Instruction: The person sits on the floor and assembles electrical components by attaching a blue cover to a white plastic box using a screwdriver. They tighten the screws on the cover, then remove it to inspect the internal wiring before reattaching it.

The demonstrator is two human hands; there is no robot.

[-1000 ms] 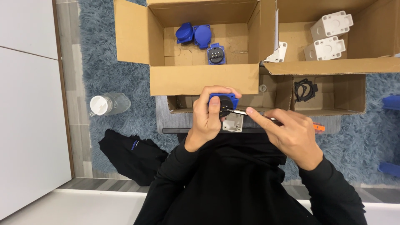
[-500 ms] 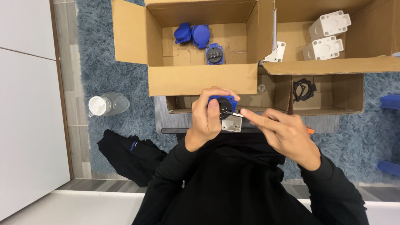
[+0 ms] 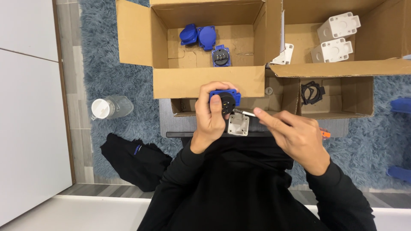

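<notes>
A view straight down from a person's head, over black sleeves to both hands. The left hand (image 3: 211, 115), just left of centre, is curled closed around a blue socket (image 3: 224, 101) with a round black face, thumb and fingers gripping its square blue frame. A small grey housing (image 3: 238, 124) sits directly below the socket, at its 6 o'clock, touching or nearly touching the left hand; whether it is joined to the socket cannot be told. The right hand (image 3: 295, 134), at the 4 o'clock of the socket, is closed around a screwdriver (image 3: 248, 113) with an orange handle end poking out past the palm; its metal shaft points toward 10 o'clock and its tip meets the socket's black face.

Beyond the hands lies a shallow cardboard tray (image 3: 342, 109) holding a black ring-shaped gasket (image 3: 311, 93). Farther out, at 12 o'clock, an open cardboard box (image 3: 141, 38) contains three more blue sockets (image 3: 206, 40). At 1 to 2 o'clock a second open box (image 3: 385, 38) holds white plastic housings (image 3: 336, 38). At 9 o'clock a clear plastic bottle (image 3: 111, 107) with a white cap lies on a shaggy blue-grey rug (image 3: 107, 77). A crumpled black cloth (image 3: 132, 160) lies at 8 o'clock.
</notes>
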